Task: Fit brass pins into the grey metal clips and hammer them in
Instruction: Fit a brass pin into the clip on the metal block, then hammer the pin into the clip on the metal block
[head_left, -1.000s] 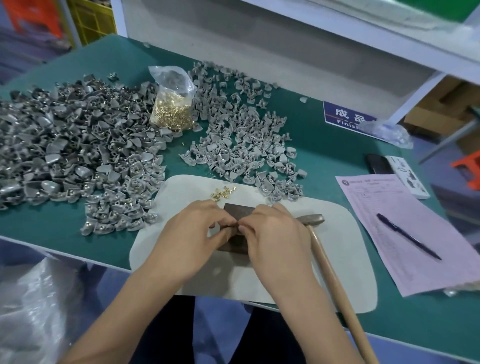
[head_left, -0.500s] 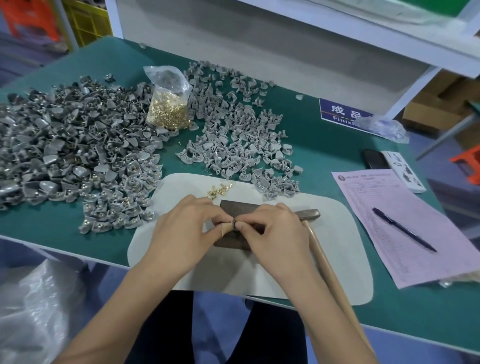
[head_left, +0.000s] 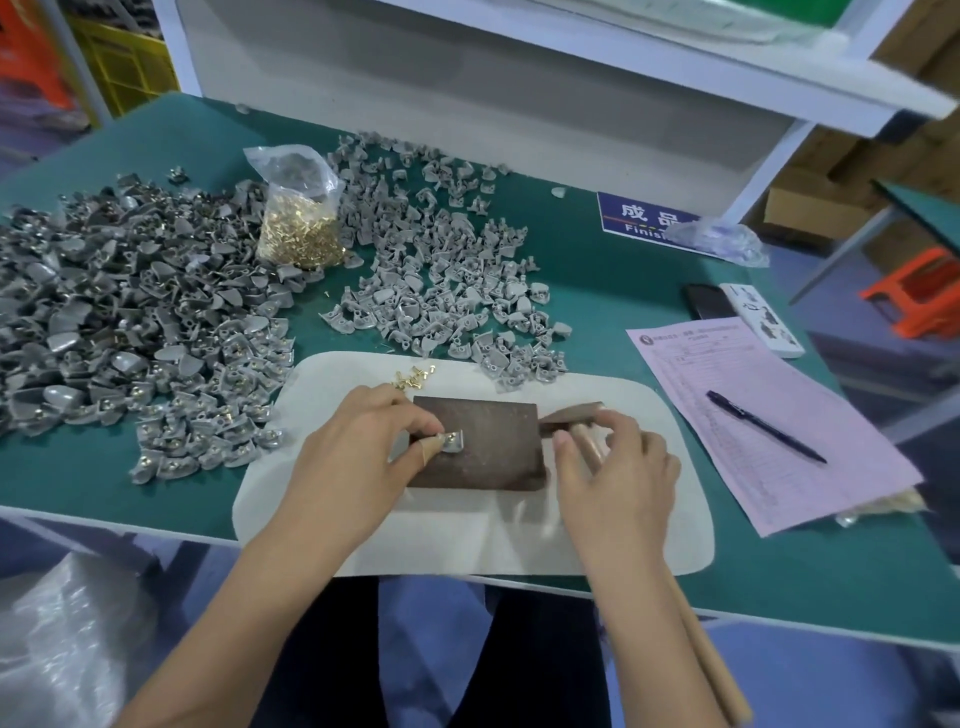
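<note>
My left hand (head_left: 358, 452) pinches a grey metal clip (head_left: 453, 441) and holds it down on the dark metal block (head_left: 483, 447), which lies on a white mat (head_left: 634, 519). My right hand (head_left: 613, 467) curls round the wooden handle of the hammer (head_left: 587, 441) just below its head (head_left: 571, 413), to the right of the block. A few loose brass pins (head_left: 410, 376) lie on the mat behind the block. A clear bag of brass pins (head_left: 298, 228) stands further back.
A large heap of grey clips (head_left: 114, 322) covers the left of the green table (head_left: 597, 291); a second heap (head_left: 447, 291) lies behind the mat. At the right are a pink paper (head_left: 779, 426) with a pen (head_left: 763, 426), a phone (head_left: 709, 301) and a white shelf frame (head_left: 519, 104).
My hands have parted. The left one now holds the clip alone on the block, and the right one has moved right onto the hammer handle.
</note>
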